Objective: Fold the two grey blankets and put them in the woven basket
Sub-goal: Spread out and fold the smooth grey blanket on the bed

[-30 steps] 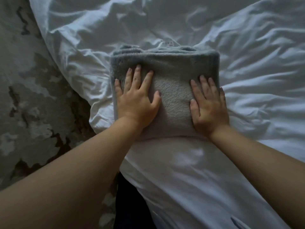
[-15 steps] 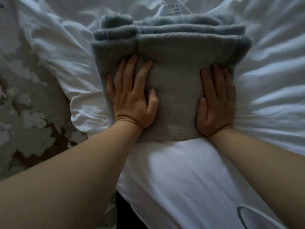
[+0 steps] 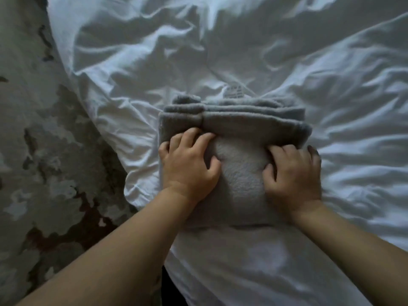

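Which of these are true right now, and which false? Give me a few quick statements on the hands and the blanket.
1. The left hand and the right hand both lie on the grey blanket. True.
2. The grey blanket is in the woven basket. False: it lies on the white sheet.
3. Both hands' fingers curl into the fabric. True.
4. The blanket is spread out unfolded. False: it is folded in layers.

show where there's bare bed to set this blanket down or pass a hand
Bare white sheet lies right of the folded grey blanket, beyond its far edge past the label, and on its near side. Crowded: its left side, where the left hand grips near the bed edge; the right hand holds the right side.
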{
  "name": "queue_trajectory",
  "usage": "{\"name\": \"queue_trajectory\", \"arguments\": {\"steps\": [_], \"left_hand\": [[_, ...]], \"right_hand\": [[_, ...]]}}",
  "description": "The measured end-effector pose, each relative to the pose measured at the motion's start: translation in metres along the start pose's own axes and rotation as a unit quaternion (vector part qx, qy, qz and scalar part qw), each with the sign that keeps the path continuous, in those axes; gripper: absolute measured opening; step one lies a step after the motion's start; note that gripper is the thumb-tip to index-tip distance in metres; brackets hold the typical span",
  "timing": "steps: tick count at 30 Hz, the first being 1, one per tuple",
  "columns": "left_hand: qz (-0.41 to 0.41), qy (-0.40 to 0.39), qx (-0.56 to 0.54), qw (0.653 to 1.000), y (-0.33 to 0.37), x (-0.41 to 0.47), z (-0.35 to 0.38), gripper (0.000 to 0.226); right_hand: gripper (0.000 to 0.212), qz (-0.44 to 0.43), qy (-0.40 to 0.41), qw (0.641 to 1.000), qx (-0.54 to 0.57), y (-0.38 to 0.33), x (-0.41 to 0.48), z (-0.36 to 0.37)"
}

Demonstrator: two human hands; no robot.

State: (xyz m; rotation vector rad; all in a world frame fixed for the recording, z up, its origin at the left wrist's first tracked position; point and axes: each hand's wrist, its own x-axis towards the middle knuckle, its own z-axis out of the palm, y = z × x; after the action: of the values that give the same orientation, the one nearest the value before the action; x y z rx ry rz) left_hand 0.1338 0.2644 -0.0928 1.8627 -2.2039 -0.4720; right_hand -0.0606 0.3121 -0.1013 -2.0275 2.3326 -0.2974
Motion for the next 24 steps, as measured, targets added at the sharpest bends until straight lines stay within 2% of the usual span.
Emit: {"name": "queue_trajectory", "arguments": {"steps": [3,6,8,13,16,24], "left_hand": [[0.005,0.053,0.012,0.999,0.000,0.024,-0.021,0.057],[-0.016,-0.030,0.011,0.999,-0.018,0.037,-0.010,0.056],[-0.026,-0.050,-0.019,0.998,-0.027,0.041,0.004,0.055],[-0.047,0.010,-0.025,0.998,-0.025,0.051,0.028,0.060],[-0.045,0.046,-0.034,0.997,-0.029,0.053,0.040,0.062],[-0.050,0.041,-0.015,0.998,-0.042,0.070,0.082,0.060]], "right_hand": [[0.049,0.011,0.031,0.999,-0.014,-0.014,0.036,-0.018],[0.055,-0.044,-0.085,0.995,-0.030,-0.015,0.060,-0.002],[0.059,-0.023,-0.118,0.993,0.000,-0.007,0.062,0.018],[0.062,-0.004,-0.040,0.999,0.000,-0.004,0.061,0.053],[0.062,-0.013,-0.024,1.000,0.004,-0.002,0.066,0.065],[0.063,-0.035,-0.010,0.999,0.005,0.008,0.089,0.107]]}}
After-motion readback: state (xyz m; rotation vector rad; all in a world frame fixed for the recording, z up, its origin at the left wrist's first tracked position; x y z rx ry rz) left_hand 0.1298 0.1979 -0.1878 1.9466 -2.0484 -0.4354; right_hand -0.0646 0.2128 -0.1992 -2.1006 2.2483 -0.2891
